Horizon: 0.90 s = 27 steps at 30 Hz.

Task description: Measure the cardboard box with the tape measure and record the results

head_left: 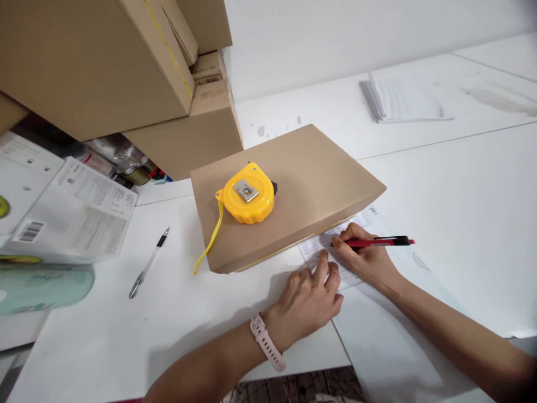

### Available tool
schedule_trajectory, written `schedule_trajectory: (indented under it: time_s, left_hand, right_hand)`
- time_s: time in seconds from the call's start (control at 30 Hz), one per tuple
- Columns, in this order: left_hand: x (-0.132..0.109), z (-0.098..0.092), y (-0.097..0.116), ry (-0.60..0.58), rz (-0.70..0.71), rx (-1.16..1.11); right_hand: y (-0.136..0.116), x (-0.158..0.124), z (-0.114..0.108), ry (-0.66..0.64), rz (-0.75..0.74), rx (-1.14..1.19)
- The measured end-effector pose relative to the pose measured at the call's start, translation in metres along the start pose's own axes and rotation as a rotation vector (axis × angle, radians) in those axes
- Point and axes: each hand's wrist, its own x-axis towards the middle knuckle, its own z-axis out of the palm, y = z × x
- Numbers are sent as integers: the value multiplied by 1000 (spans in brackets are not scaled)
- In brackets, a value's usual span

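Observation:
My right hand (367, 260) grips a red and black pen (377, 242), its tip on a printed sheet of paper (351, 280). My left hand (308, 299) lies with fingers apart over the sheet's left edge, holding nothing; a pink watch strap circles that wrist. Just beyond both hands, a flat brown cardboard box (312, 173) covers the far part of the sheet. On top of this box rests a yellow tape measure (262, 202), its yellow wrist cord hanging over the box's left edge.
A clear pen with a black grip (150, 262) lies at left on the white table (176, 336). Large cardboard boxes (126, 67) are stacked at the back left, above a white printed carton (71, 207). A stack of papers (406, 98) sits at the back right.

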Motion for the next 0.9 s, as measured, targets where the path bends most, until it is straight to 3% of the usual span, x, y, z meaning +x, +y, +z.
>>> schedule_trajectory:
  time_s: [0.53,0.9]
  left_hand:
    - [-1,1,1,-4,-1,5]
    - [5,-2,-3,-53,29,-71]
  right_hand:
    - [4,-1,0,-18,14,13]
    - [-1,1,0,41,46,23]
